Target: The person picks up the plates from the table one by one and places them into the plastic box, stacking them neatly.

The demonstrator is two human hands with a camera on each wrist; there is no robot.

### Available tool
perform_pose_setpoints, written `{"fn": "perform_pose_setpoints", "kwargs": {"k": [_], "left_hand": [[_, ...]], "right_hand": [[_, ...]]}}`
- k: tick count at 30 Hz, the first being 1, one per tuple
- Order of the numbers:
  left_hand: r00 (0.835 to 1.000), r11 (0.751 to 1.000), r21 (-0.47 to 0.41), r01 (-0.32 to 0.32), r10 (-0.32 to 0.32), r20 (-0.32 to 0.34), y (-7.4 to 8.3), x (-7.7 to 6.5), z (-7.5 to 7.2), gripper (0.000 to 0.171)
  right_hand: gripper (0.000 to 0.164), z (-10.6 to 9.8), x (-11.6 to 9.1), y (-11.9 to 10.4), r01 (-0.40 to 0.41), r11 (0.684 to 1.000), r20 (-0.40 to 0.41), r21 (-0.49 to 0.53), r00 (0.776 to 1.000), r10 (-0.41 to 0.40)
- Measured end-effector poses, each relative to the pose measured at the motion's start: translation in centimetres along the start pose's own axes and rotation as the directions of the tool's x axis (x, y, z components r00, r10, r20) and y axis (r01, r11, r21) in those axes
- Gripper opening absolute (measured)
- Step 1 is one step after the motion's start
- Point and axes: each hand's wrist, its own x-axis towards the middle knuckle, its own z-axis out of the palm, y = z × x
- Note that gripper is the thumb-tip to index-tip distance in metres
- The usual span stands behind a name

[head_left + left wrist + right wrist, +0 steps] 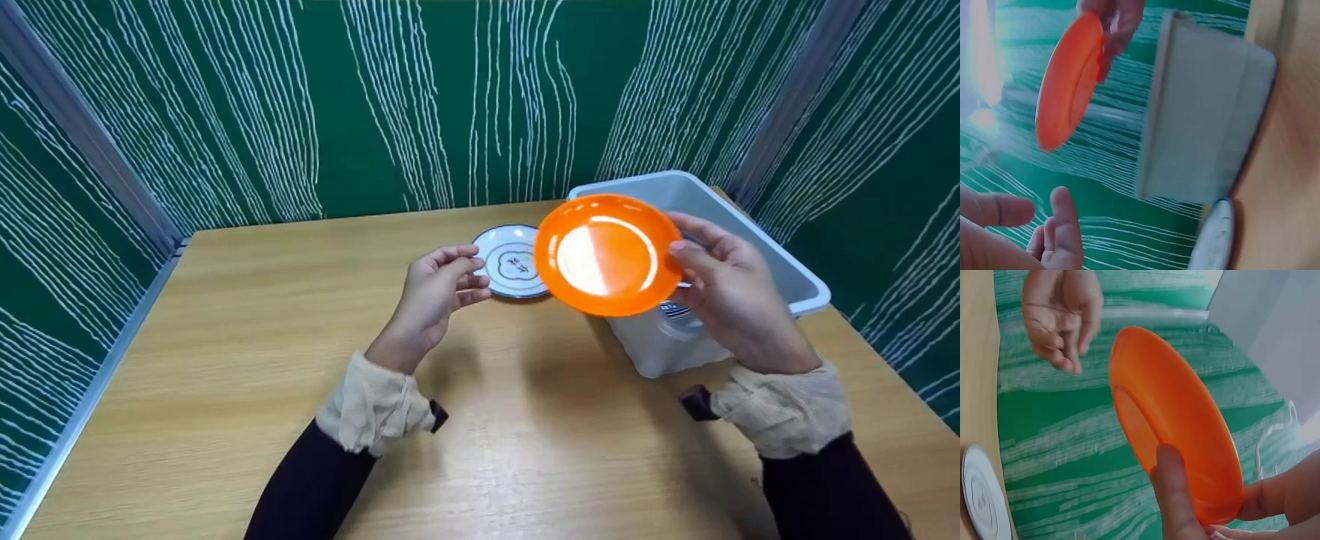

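An orange plate (609, 255) is raised above the table, its shiny face toward the head camera. My right hand (731, 289) pinches its right rim, the thumb on the face and fingers behind, as the right wrist view of the plate (1179, 422) also shows. To the left, my left hand (442, 296) is in the air with fingers loosely bent and nothing in them; the left wrist view shows a gap between that hand and the orange plate (1069, 84). A white plate (510, 262) with a blue rim and dark printed marks lies on the table, partly behind the orange one.
A pale grey plastic bin (806, 296) stands at the right of the wooden table (285, 315). Something with dark stripes (673, 309) shows by the bin's near wall, mostly hidden. Green panels (375, 172) with white lines enclose the back and sides.
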Motion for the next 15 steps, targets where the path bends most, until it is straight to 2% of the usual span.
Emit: {"fn": "perform_pose_setpoints", "kwargs": {"k": [3,6,8,11,13,15], "left_hand": [[0.998,0.998,0.023,0.059,-0.058,-0.040,-0.7,2.0,0.0,0.018],[0.993,0.994,0.078,0.081,-0.074,-0.089,-1.6,3.9,0.2,0.016],[0.989,0.989,0.127,0.072,-0.054,-0.138,-2.2,5.2,0.3,0.015],[0.975,0.975,0.218,0.040,0.009,-0.221,-3.5,7.1,0.3,0.018],[0.963,0.958,0.284,0.038,0.041,-0.268,-4.3,8.2,0.2,0.022],[0.954,0.931,0.360,0.061,0.051,-0.294,-5.1,9.0,-0.1,0.026]], "right_hand": [[0.056,-2.0,0.4,0.0,-0.036,0.999,-0.070,0.008,0.997,0.036],[0.048,-3.9,0.8,0.0,-0.055,0.997,-0.128,0.055,0.990,0.062],[0.044,-4.8,1.2,0.0,-0.062,0.994,-0.171,0.094,0.982,0.077],[0.039,-5.6,1.9,0.0,-0.068,0.989,-0.230,0.133,0.968,0.098],[0.038,-5.9,2.4,0.0,-0.077,0.986,-0.260,0.145,0.959,0.113],[0.036,-6.1,2.9,0.0,-0.094,0.984,-0.277,0.149,0.951,0.133]]}}
